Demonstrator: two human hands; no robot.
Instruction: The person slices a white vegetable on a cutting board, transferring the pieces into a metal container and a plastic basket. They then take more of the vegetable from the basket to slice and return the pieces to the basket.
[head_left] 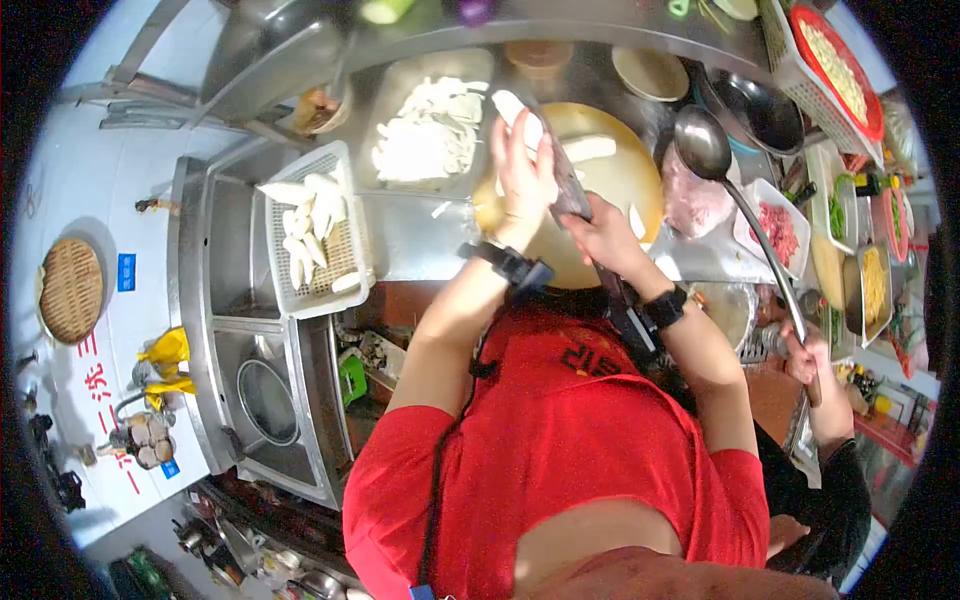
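My left hand (pixel 525 175) is over the left part of a round yellowish cutting board (pixel 620 205), its fingers around a white, peeled vegetable piece (pixel 516 112). In my right hand (pixel 606 238) is a cleaver (pixel 566 180), its dark blade upright beside the left hand. Another white piece (pixel 588 149) lies on the board, right of the blade, with a smaller one near the right edge. Left of the board stands a metal tray (pixel 385 85) of cut white strips. A white basket (pixel 283 290) of whole white vegetables is farther left.
At the right, another person's hand (pixel 806 362) holds a long metal ladle (pixel 752 205) near my right arm. Raw meat in a bag (pixel 695 195) and a container of minced meat (pixel 775 232) lie right of the board. A metal sink (pixel 243 250) is at the left; a shelf (pixel 440 32) crosses the top.
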